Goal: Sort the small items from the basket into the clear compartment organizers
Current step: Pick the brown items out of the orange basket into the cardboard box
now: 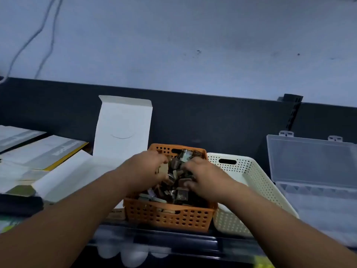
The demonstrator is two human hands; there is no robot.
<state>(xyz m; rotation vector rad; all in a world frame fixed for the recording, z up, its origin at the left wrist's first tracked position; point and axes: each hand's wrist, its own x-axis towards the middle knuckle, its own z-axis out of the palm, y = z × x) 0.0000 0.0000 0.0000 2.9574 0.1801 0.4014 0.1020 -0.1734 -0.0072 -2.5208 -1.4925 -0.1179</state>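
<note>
Left grip [146, 169], right grip [204, 178]: curled in orange basket [168, 219]; cannot tell if clamped.
Barely started: small items [181, 196] heaped, clear organizer [311, 163] at counter's right edge looks unfilled.

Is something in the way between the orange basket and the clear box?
Yes: a cream basket stands between the orange basket and the clear organizer, whose lid is up. Lifting over it should probably work.

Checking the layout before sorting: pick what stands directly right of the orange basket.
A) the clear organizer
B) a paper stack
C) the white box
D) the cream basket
D: the cream basket stands right beside the orange basket; the clear organizer lies farther right.
</note>
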